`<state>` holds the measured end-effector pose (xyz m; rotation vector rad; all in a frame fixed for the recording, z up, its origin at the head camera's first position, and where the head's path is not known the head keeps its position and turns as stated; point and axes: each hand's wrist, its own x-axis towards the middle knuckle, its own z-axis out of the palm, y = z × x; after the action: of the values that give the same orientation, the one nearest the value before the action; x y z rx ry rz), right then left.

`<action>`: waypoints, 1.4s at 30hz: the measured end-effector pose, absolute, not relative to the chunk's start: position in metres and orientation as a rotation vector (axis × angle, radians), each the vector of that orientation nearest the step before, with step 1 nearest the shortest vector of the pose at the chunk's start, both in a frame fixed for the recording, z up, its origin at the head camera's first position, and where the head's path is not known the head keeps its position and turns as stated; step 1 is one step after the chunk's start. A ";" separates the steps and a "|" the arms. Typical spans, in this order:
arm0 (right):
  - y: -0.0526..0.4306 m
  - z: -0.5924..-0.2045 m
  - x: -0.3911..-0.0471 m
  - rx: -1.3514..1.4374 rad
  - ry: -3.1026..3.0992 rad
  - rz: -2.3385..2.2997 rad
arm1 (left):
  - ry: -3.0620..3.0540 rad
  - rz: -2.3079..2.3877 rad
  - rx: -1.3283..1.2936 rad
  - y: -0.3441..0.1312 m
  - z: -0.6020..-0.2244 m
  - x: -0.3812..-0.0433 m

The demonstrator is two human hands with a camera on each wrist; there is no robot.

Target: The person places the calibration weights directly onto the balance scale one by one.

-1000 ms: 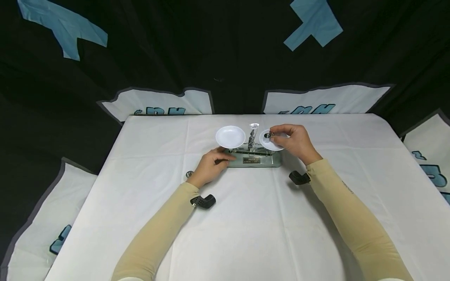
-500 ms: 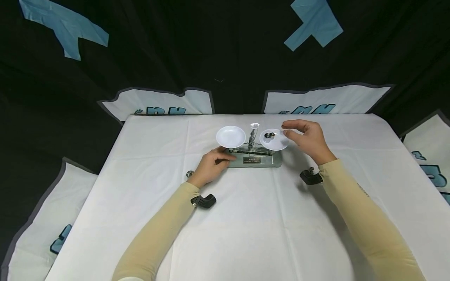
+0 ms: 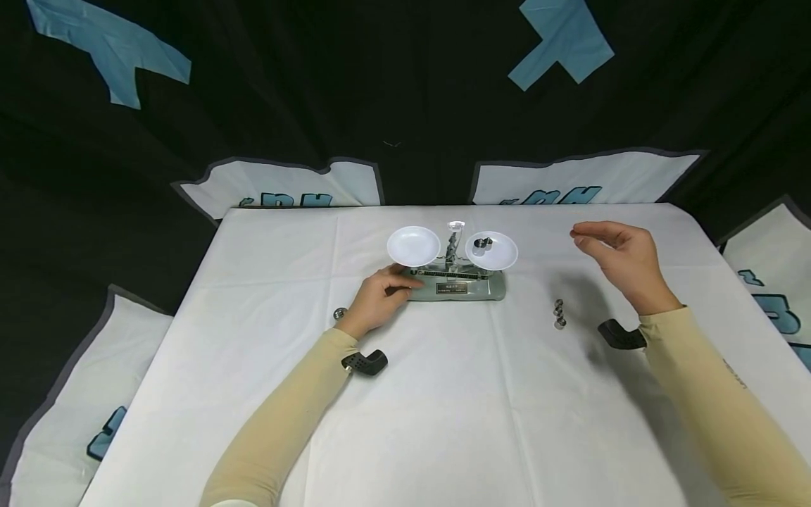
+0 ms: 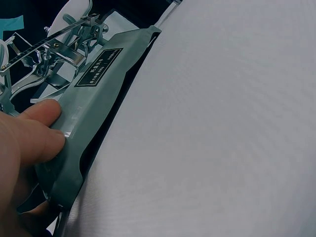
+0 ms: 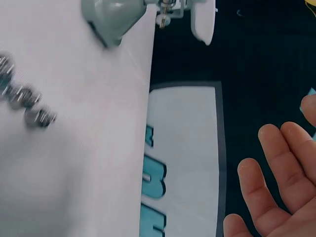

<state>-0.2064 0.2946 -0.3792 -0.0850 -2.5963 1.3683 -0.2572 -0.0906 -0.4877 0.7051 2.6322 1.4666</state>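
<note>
- Right hand point(image 3: 617, 260) has swung rightward, fingers loosely spread, metal weights point(image 3: 560, 313) left of it.
- Left hand point(image 3: 375, 300) grips balance scale point(image 3: 472, 291).
- Beyond both, surface point(image 3: 431, 408) ends at black curtain point(image 3: 424, 91).

Head view: high over table's point(image 3: 418, 422) near side, facing forward and down, widest and farthest; takes in left hand point(image 3: 379, 299), right hand point(image 3: 624, 260), curtain point(image 3: 285, 91). Left wrist view: close beside left hand, rolled, looking along scale point(image 3: 478, 290). Right wrist view: close by right hand, rolled sideways; shares weights point(image 3: 560, 315) with head view, scale with both others.
</note>
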 end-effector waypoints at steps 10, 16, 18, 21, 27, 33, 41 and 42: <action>0.324 -0.386 -0.182 -0.196 -2.596 1.375 | 2.625 1.470 0.712 -0.091 -0.489 -0.258; 0.331 -0.393 -0.176 -0.224 -2.610 1.388 | 2.620 1.483 0.716 -0.091 -0.487 -0.258; 0.332 -0.396 -0.175 -0.237 -2.617 1.392 | 2.614 1.482 0.715 -0.091 -0.487 -0.257; 0.334 -0.400 -0.174 -0.243 -2.625 1.410 | 2.607 1.477 0.705 -0.091 -0.487 -0.257; 0.333 -0.407 -0.173 -0.230 -2.623 1.462 | 2.619 1.480 0.709 -0.091 -0.487 -0.256; 0.330 -0.417 -0.171 -0.210 -2.628 1.486 | 2.625 1.466 0.701 -0.091 -0.487 -0.256; 0.323 -0.439 -0.172 -0.149 -2.663 1.455 | 2.610 1.484 0.700 -0.091 -0.489 -0.257; 0.321 -0.441 -0.172 -0.148 -2.675 1.427 | 2.607 1.488 0.700 -0.091 -0.489 -0.257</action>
<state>-0.1717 0.3215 -0.4409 -0.1477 -2.6749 1.4268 -0.2567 -0.0913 -0.4887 0.6996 2.6065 1.4878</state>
